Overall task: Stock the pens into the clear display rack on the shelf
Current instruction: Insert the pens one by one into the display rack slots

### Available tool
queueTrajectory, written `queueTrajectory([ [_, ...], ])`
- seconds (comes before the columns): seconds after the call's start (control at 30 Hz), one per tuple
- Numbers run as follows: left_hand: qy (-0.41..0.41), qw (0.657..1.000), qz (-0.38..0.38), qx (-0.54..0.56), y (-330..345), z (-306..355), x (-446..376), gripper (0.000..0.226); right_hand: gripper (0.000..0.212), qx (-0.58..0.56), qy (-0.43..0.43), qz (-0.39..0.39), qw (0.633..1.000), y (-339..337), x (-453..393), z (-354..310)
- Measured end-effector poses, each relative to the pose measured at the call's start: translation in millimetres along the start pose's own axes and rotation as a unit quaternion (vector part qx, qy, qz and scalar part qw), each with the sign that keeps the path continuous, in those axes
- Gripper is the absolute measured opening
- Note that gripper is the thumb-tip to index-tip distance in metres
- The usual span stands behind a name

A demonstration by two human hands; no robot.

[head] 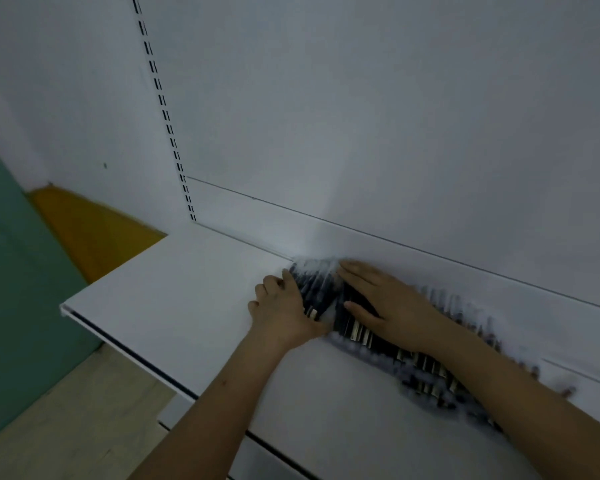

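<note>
A long clear display rack [426,365] lies along the back of the white shelf [187,289], filled with several dark pens [321,289] standing side by side. My left hand [284,306] sits at the rack's left end, fingers curled against the outermost pens. My right hand [385,299] lies flat on top of the pens, fingers straight and pointing left. The picture is blurred, so single pens are hard to tell apart.
A white back panel [361,116] with a slotted upright [163,109] rises behind the shelf. To the left are a teal wall [11,271], an orange surface [90,230] and pale wood floor [66,420]. A lower shelf edge [274,455] shows below.
</note>
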State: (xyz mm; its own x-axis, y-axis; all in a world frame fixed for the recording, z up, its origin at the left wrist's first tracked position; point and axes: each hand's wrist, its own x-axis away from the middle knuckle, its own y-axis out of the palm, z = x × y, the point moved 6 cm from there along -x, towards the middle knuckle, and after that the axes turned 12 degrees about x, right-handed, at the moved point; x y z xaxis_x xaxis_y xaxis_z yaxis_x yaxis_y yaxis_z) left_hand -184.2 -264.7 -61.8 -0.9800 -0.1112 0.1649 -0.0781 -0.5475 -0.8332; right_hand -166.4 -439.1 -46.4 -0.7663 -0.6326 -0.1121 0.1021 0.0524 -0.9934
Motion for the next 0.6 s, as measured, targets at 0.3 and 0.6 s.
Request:
queueTrajectory([
  [0.3, 0.062, 0.986, 0.154, 0.003, -24, -1, -1, 0.032, 0.07, 0.005, -0.001, 0.005, 1.0, -1, 0, 0],
  [0.6, 0.045, 0.984, 0.125, 0.119, -34, -16, 0, 0.021, 0.07, 0.002, 0.001, -0.015, 1.0, -1, 0, -1],
])
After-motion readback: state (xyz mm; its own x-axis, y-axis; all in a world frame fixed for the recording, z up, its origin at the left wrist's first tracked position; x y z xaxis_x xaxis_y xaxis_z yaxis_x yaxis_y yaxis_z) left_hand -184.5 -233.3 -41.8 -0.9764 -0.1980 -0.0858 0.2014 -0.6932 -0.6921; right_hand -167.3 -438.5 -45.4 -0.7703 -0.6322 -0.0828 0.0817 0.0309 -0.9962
